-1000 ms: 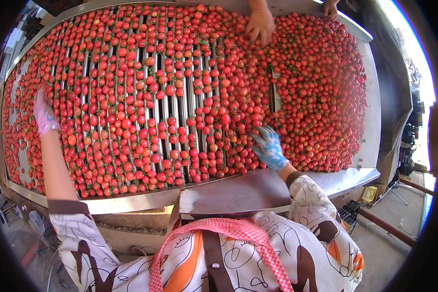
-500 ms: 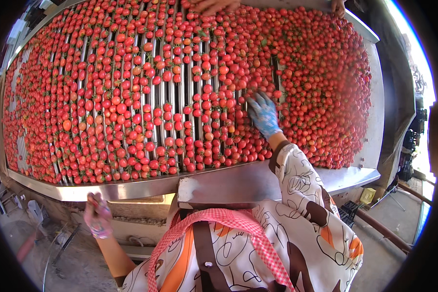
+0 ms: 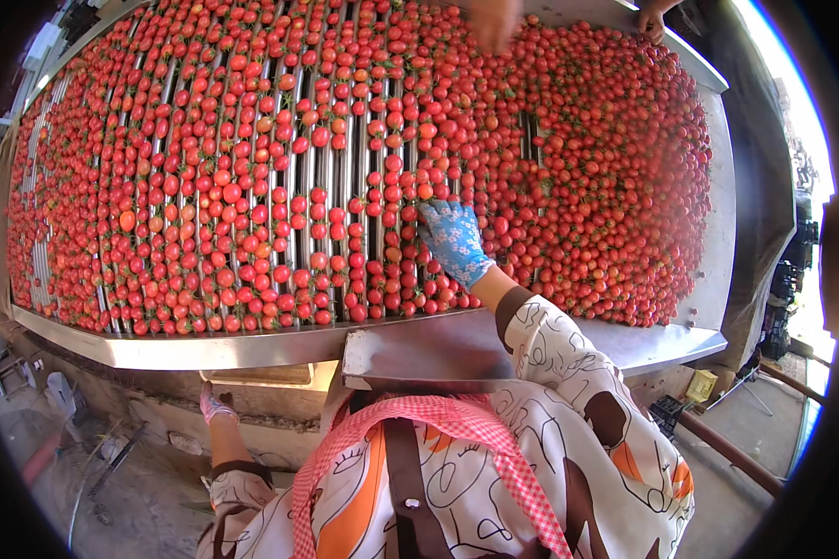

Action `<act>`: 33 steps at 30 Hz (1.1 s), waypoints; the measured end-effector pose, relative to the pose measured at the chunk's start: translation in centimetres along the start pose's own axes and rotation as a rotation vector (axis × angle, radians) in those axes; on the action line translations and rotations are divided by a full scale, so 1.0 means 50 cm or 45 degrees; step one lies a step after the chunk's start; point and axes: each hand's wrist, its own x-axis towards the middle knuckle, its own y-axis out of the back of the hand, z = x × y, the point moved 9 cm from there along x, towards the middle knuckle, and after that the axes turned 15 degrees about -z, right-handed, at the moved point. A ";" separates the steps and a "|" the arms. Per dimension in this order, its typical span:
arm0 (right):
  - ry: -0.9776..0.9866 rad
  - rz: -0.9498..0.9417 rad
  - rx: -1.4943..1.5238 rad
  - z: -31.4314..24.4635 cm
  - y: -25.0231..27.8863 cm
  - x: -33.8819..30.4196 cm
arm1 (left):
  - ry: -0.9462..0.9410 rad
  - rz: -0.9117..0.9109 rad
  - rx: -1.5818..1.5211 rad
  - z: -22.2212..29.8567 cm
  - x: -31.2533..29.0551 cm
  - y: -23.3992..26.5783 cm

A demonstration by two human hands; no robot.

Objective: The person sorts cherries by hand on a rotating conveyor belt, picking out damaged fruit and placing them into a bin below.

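Note:
Small red tomatoes [image 3: 231, 193] with bits of green stem cover a wide roller conveyor [image 3: 322, 170]. My right hand [image 3: 455, 244], in a blue flowered glove, lies among them near the middle. Its fingers curl down together beside an orange-red tomato [image 3: 425, 191]; the fingertips are hidden, so what they hold cannot be made out. My left hand [image 3: 216, 406], in a pinkish glove, hangs below the conveyor's near metal edge [image 3: 205, 352], next to a pale yellowish container [image 3: 270, 375]. Its fingers look stretched out, and nothing shows in them.
Another person's blurred hand [image 3: 494, 20] is over the far side, and a further hand [image 3: 653, 22] rests at the far right corner. Tomatoes pile thickly on the right. A metal ledge [image 3: 429, 349] juts toward my body. Dark crates [image 3: 667, 413] stand low at the right.
My right hand has moved left and slightly nearer across the tomatoes. My left hand has shifted toward the container, and the reddish thing in it no longer shows. The other person's far hand has moved right.

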 end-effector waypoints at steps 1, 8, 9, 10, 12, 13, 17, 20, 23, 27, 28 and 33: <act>-0.080 -0.071 -0.085 0.026 -0.029 0.005 | -0.151 0.141 0.183 0.087 -0.140 -0.120; -0.005 0.231 0.179 -0.013 0.061 -0.038 | -1.714 -0.092 0.623 0.316 -0.561 -0.366; 0.043 0.263 0.325 -0.026 0.079 -0.054 | -1.471 -0.497 0.503 0.309 -0.622 -0.471; 0.100 0.291 0.485 -0.051 0.100 -0.068 | -1.225 -0.813 0.445 0.272 -0.672 -0.558; 0.259 -0.070 0.701 -0.142 0.111 -0.069 | -0.152 -1.231 0.410 0.127 -0.707 -0.726; 0.482 -0.146 0.834 -0.201 0.116 -0.081 | 0.231 -1.374 0.198 0.037 -0.698 -0.743; 0.784 0.149 0.817 -0.216 0.102 -0.132 | 0.951 -1.773 -0.192 -0.096 -0.683 -0.777; 0.427 0.050 0.231 -0.059 -0.020 -0.131 | 0.315 -1.547 0.652 -0.051 -0.644 -0.777; 0.500 -0.246 -0.148 0.075 -0.065 -0.199 | -0.281 -1.759 1.640 -0.054 -0.654 -0.802; 0.376 -0.282 -0.332 0.253 -0.052 -0.288 | -0.671 -1.930 2.178 -0.110 -0.719 -0.837; 0.284 -0.361 -0.383 0.295 -0.052 -0.314 | -0.737 -1.950 2.144 -0.117 -0.734 -0.849; 0.152 -0.381 -0.270 0.351 -0.011 -0.334 | -1.248 -1.958 2.323 -0.208 -0.818 -0.877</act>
